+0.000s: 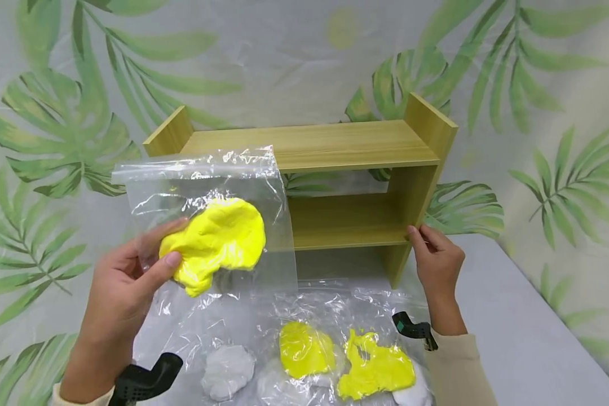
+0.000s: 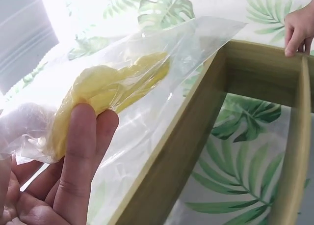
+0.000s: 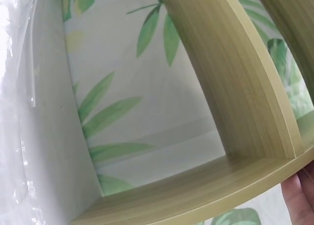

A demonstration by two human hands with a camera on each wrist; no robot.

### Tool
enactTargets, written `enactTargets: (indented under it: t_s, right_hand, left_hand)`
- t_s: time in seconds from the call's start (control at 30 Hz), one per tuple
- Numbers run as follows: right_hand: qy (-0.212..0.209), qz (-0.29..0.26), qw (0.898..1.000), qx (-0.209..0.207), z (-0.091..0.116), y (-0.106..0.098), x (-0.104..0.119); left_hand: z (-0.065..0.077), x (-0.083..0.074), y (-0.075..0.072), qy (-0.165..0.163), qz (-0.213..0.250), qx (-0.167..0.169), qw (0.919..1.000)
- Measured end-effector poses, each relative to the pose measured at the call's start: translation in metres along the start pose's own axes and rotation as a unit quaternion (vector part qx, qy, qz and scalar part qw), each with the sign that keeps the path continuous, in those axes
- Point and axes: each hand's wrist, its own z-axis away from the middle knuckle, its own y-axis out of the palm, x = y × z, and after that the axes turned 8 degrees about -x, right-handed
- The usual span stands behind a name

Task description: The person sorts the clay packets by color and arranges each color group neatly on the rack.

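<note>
My left hand (image 1: pixel 127 276) pinches a clear zip bag (image 1: pixel 147 197) holding a flattened yellow lump of clay-like stuff (image 1: pixel 233 231), raised in front of the shelf's left part. In the left wrist view the thumb and fingers grip the yellow lump (image 2: pixel 93 90) through the plastic. My right hand (image 1: pixel 438 262) holds the front edge of the right side panel of a small wooden shelf (image 1: pixel 355 144), near its middle board. Only part of that hand (image 3: pixel 299 198) shows in the right wrist view, against the panel's outer side. The shelf's left side is partly hidden by the bag.
Several clear bags lie on the white table (image 1: pixel 528 316) before the shelf. They contain a white lump (image 1: pixel 228 369), a yellow lump (image 1: pixel 307 349) and a ragged yellow piece (image 1: pixel 378 366). A leaf-patterned cloth (image 1: pixel 294 62) hangs behind.
</note>
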Motion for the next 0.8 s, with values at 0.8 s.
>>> enactTargets:
  t_s: [0.8]
  right_hand:
    - [0.011,-0.024,1.0,0.0,0.001,0.0,0.003]
  left_hand:
    - [-0.134,-0.012,0.009,-0.073,-0.048,-0.002,0.9962]
